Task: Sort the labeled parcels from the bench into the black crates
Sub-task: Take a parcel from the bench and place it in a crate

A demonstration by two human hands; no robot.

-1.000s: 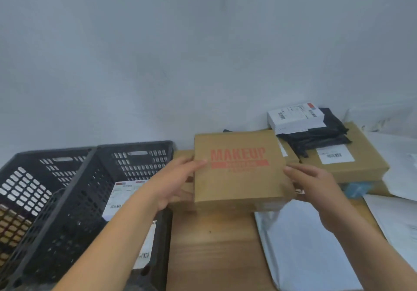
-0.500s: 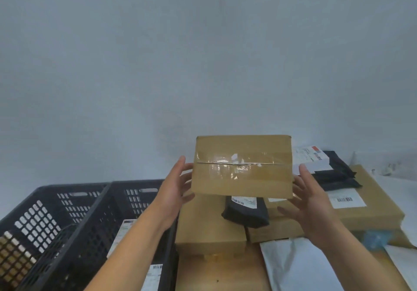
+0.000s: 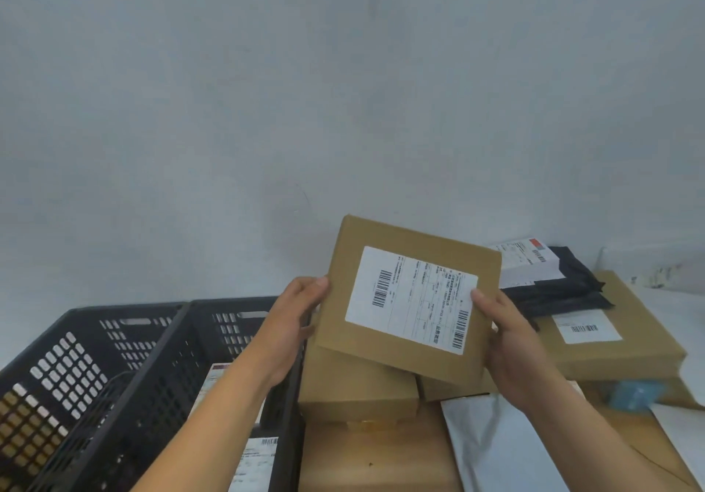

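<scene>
- We hold a flat brown cardboard parcel point(image 3: 410, 353) tilted in the air above the wooden tabletop point(image 3: 374, 461), its white barcode label point(image 3: 412, 298) facing us.
- Our left hand point(image 3: 293, 323) grips its left edge, and our right hand point(image 3: 511, 346) grips the right edge, thumb on the label's corner.
- Two black perforated plastic crates stand side by side at left point(image 3: 76, 358) point(image 3: 229, 331); the right one holds labelled parcels.
- Beneath lie more brown cardboard boxes point(image 3: 354, 388), black mailer bags point(image 3: 564, 289) and a white mailer bag point(image 3: 496, 449).

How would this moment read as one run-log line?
held: cardboard box, label facing camera | left hand: grips left edge | right hand: grips right edge | black crates: box not yet in
</scene>
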